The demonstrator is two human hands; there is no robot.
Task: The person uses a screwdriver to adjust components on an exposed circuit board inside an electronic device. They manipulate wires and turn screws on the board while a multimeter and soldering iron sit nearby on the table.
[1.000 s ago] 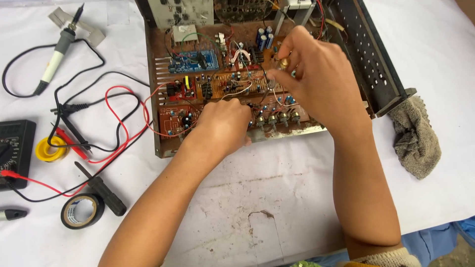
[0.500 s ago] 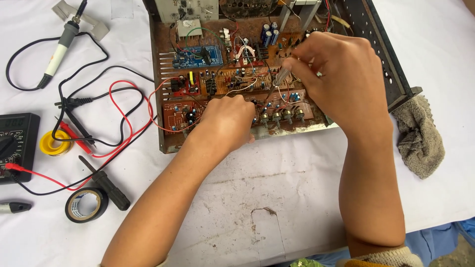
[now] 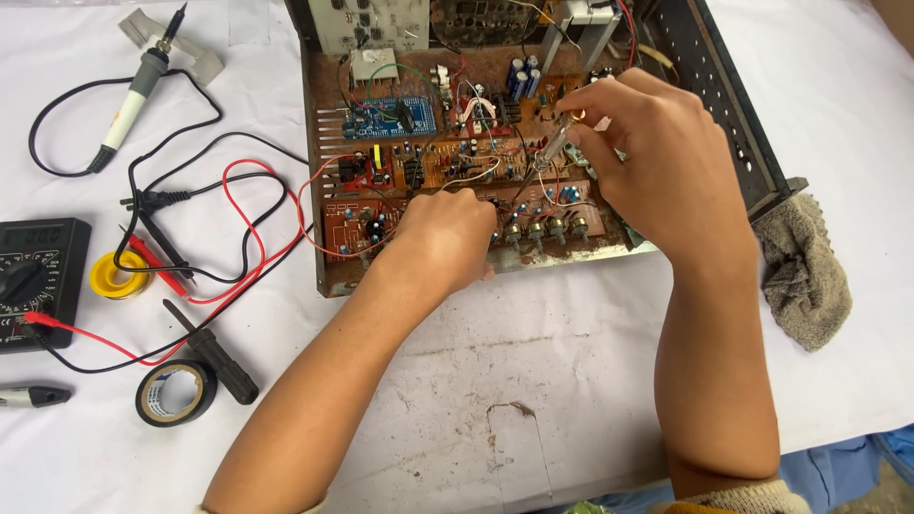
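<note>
Right hand [image 3: 657, 171] pinches a slim clear-handled screwdriver [image 3: 555, 145] above the rusty brown circuit board [image 3: 447, 162] in an open metal chassis [image 3: 724, 124]; left hand [image 3: 443, 238], curled, rests on the board's front edge, its grasp hidden

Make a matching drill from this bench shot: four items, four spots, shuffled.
Items:
1. soldering iron
2. roll of black tape
3. grey rag
4. left hand

Spots:
A. right of the chassis, on the white cloth
B. resting on the front edge of the circuit board
C. top left, cable looped beneath it
D. bottom left, beside a black-handled tool

Pairs: 1-C, 2-D, 3-A, 4-B
</note>
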